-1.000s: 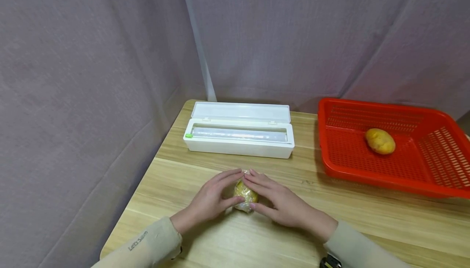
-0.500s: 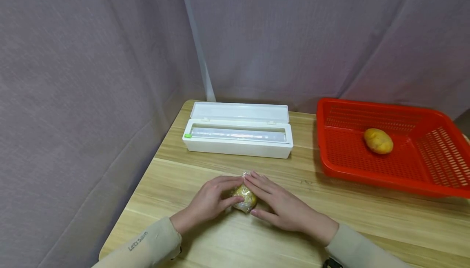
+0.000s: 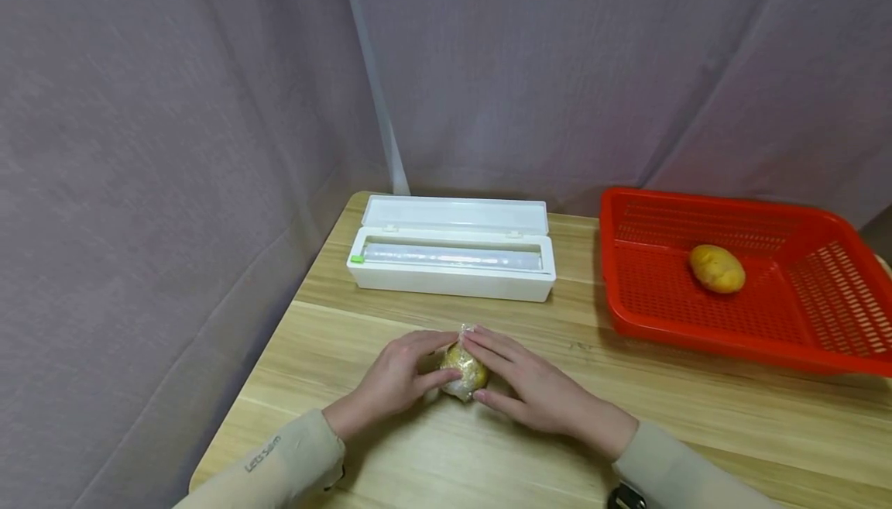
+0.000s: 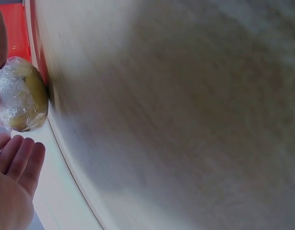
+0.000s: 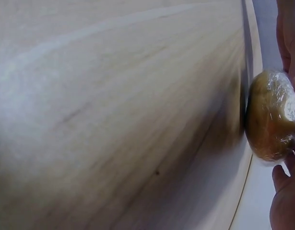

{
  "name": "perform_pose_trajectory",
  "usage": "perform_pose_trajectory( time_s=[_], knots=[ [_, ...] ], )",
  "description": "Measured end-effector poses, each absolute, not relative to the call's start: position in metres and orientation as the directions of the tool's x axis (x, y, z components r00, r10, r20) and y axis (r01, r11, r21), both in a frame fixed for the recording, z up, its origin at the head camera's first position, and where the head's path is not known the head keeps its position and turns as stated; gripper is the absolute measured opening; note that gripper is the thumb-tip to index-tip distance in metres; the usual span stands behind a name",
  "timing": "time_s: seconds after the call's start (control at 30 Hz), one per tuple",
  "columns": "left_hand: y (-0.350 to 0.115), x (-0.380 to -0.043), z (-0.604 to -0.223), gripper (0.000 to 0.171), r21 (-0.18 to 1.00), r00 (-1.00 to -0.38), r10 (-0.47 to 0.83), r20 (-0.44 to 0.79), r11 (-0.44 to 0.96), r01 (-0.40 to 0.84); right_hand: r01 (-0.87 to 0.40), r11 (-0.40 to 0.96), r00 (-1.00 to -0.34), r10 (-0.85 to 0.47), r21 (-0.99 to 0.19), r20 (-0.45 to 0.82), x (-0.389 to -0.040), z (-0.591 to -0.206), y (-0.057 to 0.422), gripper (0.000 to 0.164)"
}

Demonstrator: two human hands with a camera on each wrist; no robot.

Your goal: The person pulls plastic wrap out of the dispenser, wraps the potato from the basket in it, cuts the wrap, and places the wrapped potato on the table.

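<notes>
A potato (image 3: 468,370) in crinkled clear plastic wrap lies on the wooden table between my two hands. My left hand (image 3: 396,376) holds it from the left, thumb across its near side and fingers curved toward its far end. From the right, my right hand (image 3: 531,382) touches the wrap with nearly straight fingers at the far end; its thumb is at the near right side. In the left wrist view the wrapped potato (image 4: 23,96) shows above the extended fingers (image 4: 33,165). The right wrist view shows the potato (image 5: 268,117) close beside my palm, partly covered by fingers.
Behind the hands stands a white cling film box (image 3: 453,284), lid raised, with a film roll (image 3: 453,256) inside. A red plastic basket (image 3: 697,338) at the right holds an unwrapped potato (image 3: 717,269). Grey curtains (image 3: 543,75) border the table (image 3: 334,338).
Both hands stay around the wrapped potato, which has turned slightly. The right thumb moved off its near side and came back close to it. Box and basket have not moved.
</notes>
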State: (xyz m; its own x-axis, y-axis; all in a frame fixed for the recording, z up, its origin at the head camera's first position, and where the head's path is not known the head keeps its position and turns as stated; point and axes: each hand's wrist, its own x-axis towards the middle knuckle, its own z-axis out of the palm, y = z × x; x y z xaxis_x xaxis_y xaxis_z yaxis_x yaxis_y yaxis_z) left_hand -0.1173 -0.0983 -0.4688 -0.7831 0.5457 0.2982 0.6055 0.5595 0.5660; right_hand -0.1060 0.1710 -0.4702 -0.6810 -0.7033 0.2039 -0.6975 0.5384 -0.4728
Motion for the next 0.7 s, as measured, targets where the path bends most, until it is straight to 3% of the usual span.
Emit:
perform_pose_trajectory(
  time_s=[0.3, 0.57, 0.7],
  knots=[
    [-0.105, -0.117, -0.467, 0.04, 0.574, -0.8, 0.494, 0.34, 0.565, 0.593, -0.775, 0.524, -0.628, -0.702, -0.353, 0.336, -0.114, -0.47, 0.169, 0.067],
    [-0.107, -0.119, -0.471, 0.029, 0.541, -0.79, 0.476, 0.387, 0.577, 0.612, -0.869, 0.458, -0.494, -0.779, -0.188, 0.386, -0.121, -0.473, 0.166, 0.076],
    [-0.106, -0.12, -0.472, 0.022, 0.518, -0.77, 0.478, 0.422, 0.57, 0.638, -0.875, 0.465, -0.48, -0.794, -0.136, 0.374, -0.126, -0.476, 0.166, 0.081]
  ],
)
